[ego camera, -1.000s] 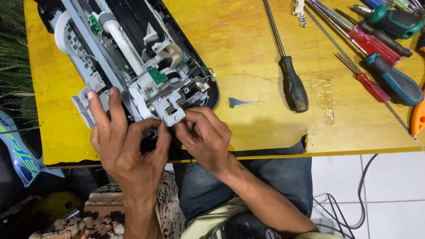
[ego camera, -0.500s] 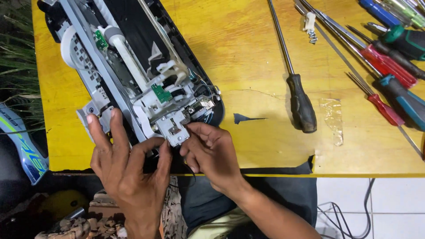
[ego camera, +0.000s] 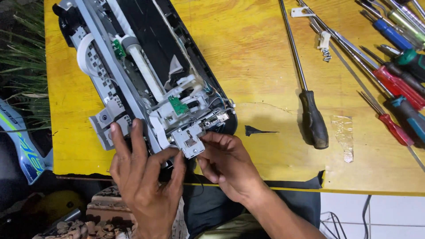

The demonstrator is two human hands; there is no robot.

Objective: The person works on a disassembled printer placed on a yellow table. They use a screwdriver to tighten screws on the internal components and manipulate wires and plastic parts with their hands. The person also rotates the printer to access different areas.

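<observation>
A dismantled printer [ego camera: 146, 75] with a black base, grey frame, white roller and small green circuit boards lies diagonally on a yellow table [ego camera: 261, 57]. My left hand [ego camera: 144, 179] rests on the printer's near end, fingers spread over the grey frame, thumb against a small grey metal bracket [ego camera: 189, 141]. My right hand [ego camera: 226, 166] pinches that same bracket from the right side with thumb and fingertips. The bracket sits at the printer's near corner, beside thin wires and a connector.
A long black-handled screwdriver [ego camera: 305, 93] lies right of the printer. Several screwdrivers with red, blue and green handles [ego camera: 394, 84] fan out at the far right. A small white clip and screws [ego camera: 324, 44] sit near them. The table's front edge [ego camera: 354, 190] runs just past my wrists.
The view has shifted, so the printer and tools sit further right in the picture. Both hands stay at the near corner, fingers working on the small grey bracket.
</observation>
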